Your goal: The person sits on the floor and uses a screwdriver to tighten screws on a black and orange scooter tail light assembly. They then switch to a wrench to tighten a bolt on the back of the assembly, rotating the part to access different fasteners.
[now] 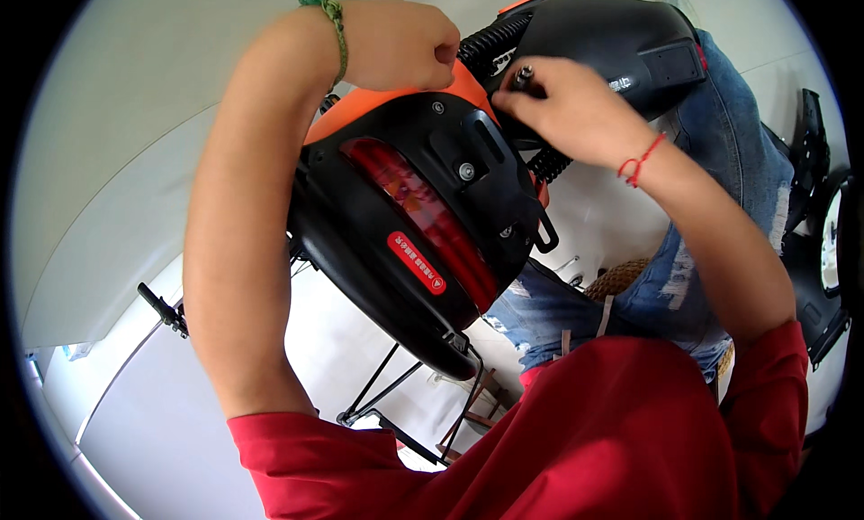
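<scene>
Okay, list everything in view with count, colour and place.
Vehicle body: one, black and orange, centre
Light: one, red, on the body
Label: one, red, beside the light
Bolts: at least two, silver, on the body
Coils: two, black, beyond the body
Casing: one, black, upper right
Rod: one, black, far left
Dark parts: several, black, right edge
Woven item: one, tan, right of centre
Tool-like piece: one, dark, upper centre
Jeans: one pair, blue, right
Shirt: one, red, bottom
Bracelets: two, green and red, wrists
Left hand: one, bare, upper centre
Right hand: one, bare, holding the tool-like piece
</scene>
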A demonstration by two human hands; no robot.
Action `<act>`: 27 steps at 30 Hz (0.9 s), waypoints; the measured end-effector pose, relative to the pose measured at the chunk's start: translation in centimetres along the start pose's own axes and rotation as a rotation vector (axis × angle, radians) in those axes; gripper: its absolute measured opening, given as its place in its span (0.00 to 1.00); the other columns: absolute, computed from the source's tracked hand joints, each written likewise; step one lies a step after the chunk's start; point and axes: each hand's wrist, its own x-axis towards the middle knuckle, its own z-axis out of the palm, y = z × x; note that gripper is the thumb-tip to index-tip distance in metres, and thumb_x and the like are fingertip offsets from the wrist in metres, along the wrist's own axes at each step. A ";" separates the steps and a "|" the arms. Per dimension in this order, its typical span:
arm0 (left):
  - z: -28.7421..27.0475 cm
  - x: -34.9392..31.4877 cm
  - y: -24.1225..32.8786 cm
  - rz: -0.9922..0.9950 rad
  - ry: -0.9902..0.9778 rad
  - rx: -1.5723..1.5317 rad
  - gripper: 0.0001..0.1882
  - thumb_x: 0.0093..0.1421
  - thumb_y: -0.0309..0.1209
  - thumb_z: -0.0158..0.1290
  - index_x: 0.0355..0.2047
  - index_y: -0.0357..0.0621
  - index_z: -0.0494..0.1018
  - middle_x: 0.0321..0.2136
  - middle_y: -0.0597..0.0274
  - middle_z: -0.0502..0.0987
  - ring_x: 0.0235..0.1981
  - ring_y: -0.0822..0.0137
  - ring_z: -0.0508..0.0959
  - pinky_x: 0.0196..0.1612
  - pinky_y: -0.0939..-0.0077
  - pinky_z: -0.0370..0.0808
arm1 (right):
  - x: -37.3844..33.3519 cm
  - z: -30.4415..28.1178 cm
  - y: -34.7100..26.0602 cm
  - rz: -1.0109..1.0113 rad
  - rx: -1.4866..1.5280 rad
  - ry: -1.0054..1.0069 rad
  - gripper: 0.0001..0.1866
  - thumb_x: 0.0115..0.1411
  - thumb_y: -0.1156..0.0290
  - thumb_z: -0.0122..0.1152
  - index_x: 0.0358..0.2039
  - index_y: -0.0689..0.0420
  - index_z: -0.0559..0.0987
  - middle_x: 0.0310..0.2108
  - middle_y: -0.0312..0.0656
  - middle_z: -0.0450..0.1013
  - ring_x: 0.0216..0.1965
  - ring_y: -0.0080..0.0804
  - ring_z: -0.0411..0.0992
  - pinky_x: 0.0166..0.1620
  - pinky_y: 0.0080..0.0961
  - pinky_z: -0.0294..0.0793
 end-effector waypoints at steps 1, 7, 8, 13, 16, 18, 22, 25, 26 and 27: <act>0.1 0.0 0.0 -0.014 -0.024 -0.001 0.15 0.60 0.37 0.52 0.36 0.36 0.76 0.32 0.57 0.78 0.35 0.62 0.77 0.42 0.70 0.74 | -0.1 0.6 0.2 0.042 0.080 -0.070 0.19 0.64 0.58 0.57 0.39 0.64 0.81 0.35 0.58 0.78 0.40 0.55 0.77 0.45 0.40 0.75; 0.2 -0.2 0.3 -0.038 -0.032 0.032 0.18 0.61 0.41 0.52 0.37 0.35 0.77 0.33 0.54 0.79 0.35 0.60 0.78 0.42 0.69 0.75 | 0.1 1.3 -0.4 0.286 0.283 -0.284 0.28 0.63 0.45 0.56 0.35 0.63 0.82 0.30 0.52 0.78 0.35 0.44 0.78 0.43 0.33 0.75; 0.2 -0.2 0.4 -0.052 -0.018 0.056 0.19 0.61 0.42 0.52 0.37 0.35 0.77 0.32 0.54 0.80 0.34 0.60 0.78 0.41 0.69 0.75 | 0.0 1.1 -0.5 0.254 0.295 -0.299 0.28 0.63 0.44 0.57 0.35 0.63 0.82 0.30 0.50 0.79 0.34 0.42 0.78 0.43 0.32 0.75; -0.3 -0.1 1.0 -0.120 -0.096 0.056 0.20 0.63 0.44 0.52 0.35 0.35 0.78 0.28 0.54 0.78 0.30 0.61 0.76 0.39 0.69 0.73 | -1.1 0.7 -0.5 0.249 0.473 -0.286 0.30 0.61 0.42 0.59 0.39 0.61 0.83 0.32 0.44 0.80 0.35 0.34 0.78 0.44 0.28 0.75; -0.3 -0.2 1.3 -0.114 -0.105 0.040 0.21 0.64 0.45 0.52 0.34 0.36 0.77 0.25 0.56 0.76 0.29 0.63 0.74 0.38 0.70 0.72 | -1.1 1.2 -0.7 0.210 0.517 -0.188 0.31 0.60 0.41 0.60 0.42 0.62 0.83 0.33 0.44 0.81 0.37 0.32 0.78 0.45 0.28 0.75; -0.1 -0.2 1.3 -0.095 -0.094 0.014 0.21 0.65 0.46 0.51 0.34 0.36 0.77 0.24 0.57 0.75 0.28 0.64 0.73 0.38 0.70 0.71 | -1.0 1.6 -0.7 0.201 0.591 -0.180 0.31 0.60 0.41 0.60 0.42 0.62 0.83 0.33 0.45 0.81 0.37 0.32 0.79 0.45 0.28 0.75; 0.1 0.1 0.8 -0.065 -0.076 -0.043 0.22 0.66 0.47 0.51 0.32 0.37 0.76 0.22 0.59 0.71 0.26 0.65 0.69 0.37 0.70 0.70 | -0.9 1.4 0.0 0.313 0.625 -0.231 0.31 0.60 0.42 0.61 0.41 0.62 0.84 0.33 0.46 0.81 0.36 0.33 0.79 0.44 0.28 0.76; 0.1 0.3 0.4 -0.070 -0.065 -0.085 0.22 0.66 0.48 0.50 0.31 0.38 0.76 0.21 0.62 0.68 0.24 0.67 0.67 0.35 0.71 0.69 | -0.8 1.1 0.4 0.338 0.549 -0.215 0.31 0.60 0.42 0.61 0.41 0.61 0.84 0.33 0.46 0.80 0.35 0.33 0.79 0.43 0.26 0.76; 0.0 0.3 0.2 -0.071 -0.052 -0.099 0.22 0.66 0.48 0.50 0.31 0.39 0.76 0.20 0.63 0.67 0.24 0.68 0.67 0.35 0.71 0.68 | -0.7 1.0 0.4 0.285 0.569 -0.192 0.31 0.60 0.41 0.61 0.41 0.62 0.84 0.33 0.47 0.80 0.35 0.33 0.79 0.43 0.26 0.76; -0.1 0.3 0.1 -0.059 -0.044 -0.127 0.22 0.67 0.48 0.50 0.31 0.40 0.76 0.20 0.65 0.67 0.24 0.70 0.67 0.34 0.73 0.68 | -0.7 0.9 0.3 0.231 0.588 -0.169 0.32 0.60 0.41 0.61 0.41 0.63 0.83 0.33 0.47 0.80 0.34 0.32 0.79 0.43 0.26 0.76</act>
